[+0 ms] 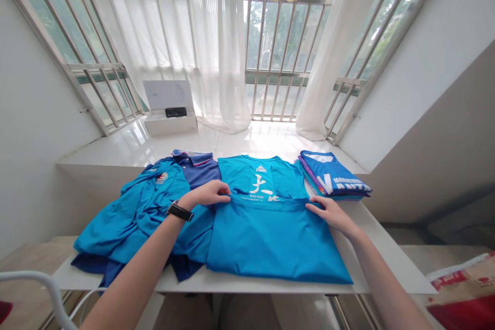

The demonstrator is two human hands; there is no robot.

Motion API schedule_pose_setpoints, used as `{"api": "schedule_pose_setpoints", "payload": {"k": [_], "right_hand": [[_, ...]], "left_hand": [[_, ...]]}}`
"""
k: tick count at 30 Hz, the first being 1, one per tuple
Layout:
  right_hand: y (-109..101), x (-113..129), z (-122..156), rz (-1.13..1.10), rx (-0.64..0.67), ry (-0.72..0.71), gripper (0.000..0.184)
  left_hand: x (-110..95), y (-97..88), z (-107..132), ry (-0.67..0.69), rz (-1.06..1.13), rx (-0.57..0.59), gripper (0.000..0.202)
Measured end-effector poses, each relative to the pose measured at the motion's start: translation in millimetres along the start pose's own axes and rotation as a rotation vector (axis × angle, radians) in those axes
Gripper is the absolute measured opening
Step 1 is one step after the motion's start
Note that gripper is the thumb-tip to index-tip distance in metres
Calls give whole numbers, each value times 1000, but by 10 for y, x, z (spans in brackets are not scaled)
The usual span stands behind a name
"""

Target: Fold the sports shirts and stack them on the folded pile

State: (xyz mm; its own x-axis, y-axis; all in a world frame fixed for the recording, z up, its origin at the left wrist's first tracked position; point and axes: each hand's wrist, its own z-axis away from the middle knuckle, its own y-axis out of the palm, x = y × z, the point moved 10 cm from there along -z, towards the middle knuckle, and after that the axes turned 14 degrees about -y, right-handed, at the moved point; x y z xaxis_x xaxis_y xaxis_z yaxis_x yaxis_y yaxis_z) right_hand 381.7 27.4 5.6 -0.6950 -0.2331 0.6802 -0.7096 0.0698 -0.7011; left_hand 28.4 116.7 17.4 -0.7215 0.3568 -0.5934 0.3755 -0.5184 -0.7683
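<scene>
Gripping confirmed: left hand (207,193) and right hand (332,215) closed on the folded edge of a turquoise T-shirt (274,242), folded jerseys (332,175) just beyond it.

A turquoise T-shirt (274,247) lies flat on a white table (371,247), white lettering showing at twelve o'clock, a folded layer covering its lower half. The left hand (204,195) grips the layer's edge at nine o'clock, the right hand (332,215) at three.
</scene>
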Motion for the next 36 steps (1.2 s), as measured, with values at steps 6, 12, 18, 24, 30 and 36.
{"api": "schedule_pose_setpoints", "payload": {"k": [6, 12, 18, 24, 30, 36], "right_hand": [[37, -196, -26, 80, 23, 53, 51], [73, -251, -17, 38, -13, 20, 52], [12, -341, 19, 7, -116, 52, 52], [0, -360, 70, -94, -93, 65, 58], [-2, -362, 91, -45, -68, 57, 47], [89, -134, 1, -41, -50, -40, 41]], "left_hand": [[172, -5, -146, -82, 0, 13, 31], [173, 4, -236, -75, 22, 85, 30], [233, -9, -266, -43, 140, 41, 37], [296, 17, -266, -69, 257, 37, 43], [309, 35, -239, -59, 238, 7, 43], [304, 48, -238, -71, 191, -24, 43]]}}
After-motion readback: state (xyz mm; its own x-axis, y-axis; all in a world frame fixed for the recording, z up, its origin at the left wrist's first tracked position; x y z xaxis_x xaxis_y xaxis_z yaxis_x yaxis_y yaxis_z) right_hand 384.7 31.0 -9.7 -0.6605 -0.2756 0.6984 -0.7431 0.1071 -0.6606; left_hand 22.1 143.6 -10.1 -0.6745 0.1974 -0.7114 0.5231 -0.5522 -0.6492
